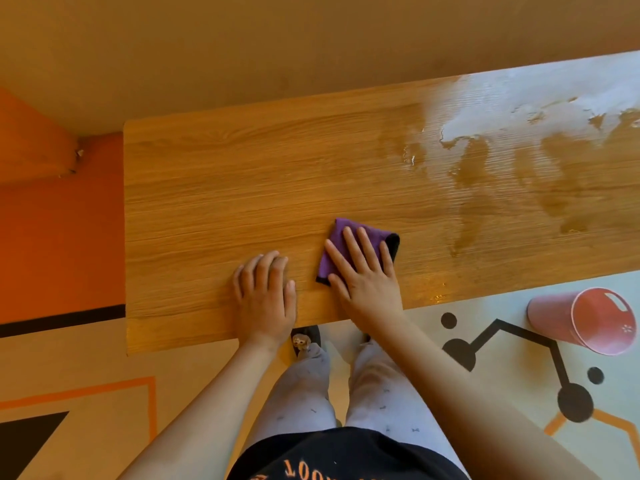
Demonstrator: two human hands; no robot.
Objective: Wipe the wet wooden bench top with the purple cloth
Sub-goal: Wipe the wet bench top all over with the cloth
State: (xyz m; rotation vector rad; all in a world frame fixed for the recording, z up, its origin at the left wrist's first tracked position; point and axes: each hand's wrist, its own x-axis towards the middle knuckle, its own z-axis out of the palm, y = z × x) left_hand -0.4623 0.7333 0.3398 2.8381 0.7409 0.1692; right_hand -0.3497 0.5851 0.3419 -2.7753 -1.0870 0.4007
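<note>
The right hand pressed flat, fingers spread, on the purple cloth, while the left hand rested empty on the bench top; wiping had to go next toward the wet patch.

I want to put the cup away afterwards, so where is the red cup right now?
In the head view the red cup lies on its side on the floor at the right, just below the bench top's near edge, right of the right hand.

cloth on bench top under right hand | left hand beside | cup on floor, right
</note>
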